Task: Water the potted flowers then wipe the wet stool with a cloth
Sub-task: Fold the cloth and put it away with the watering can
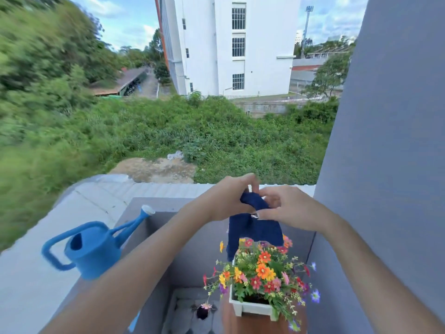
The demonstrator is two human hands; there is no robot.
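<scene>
1. The cloth (pixel 255 227), dark blue, hangs in the air between your two hands, directly above the potted flowers (pixel 258 273); its lower edge drapes just over the topmost blooms.
2. Your left hand (pixel 228 196) has its grip pinched on the top corner of the cloth, fingers curled over the fabric. Your right hand (pixel 286 208) pinches the same upper edge from the other side, thumb and fingers pressed onto the cloth.
3. The flowers sit in a white rectangular planter (pixel 250 306), which stands on the brown stool (pixel 252 323); only a part of the stool top shows under the planter.
4. A blue watering can (pixel 91 249) rests on the grey ledge (pixel 29 285) to your left, spout pointing up toward the far corner, well apart from the cloth. Your left forearm crosses in front of it.
5. A grey wall (pixel 385 141) rises close on your right. Below the stool lies a tiled floor with a small dark object on it.
6. Beyond the ledge: green scrub, a white building, blue sky with cloud.
</scene>
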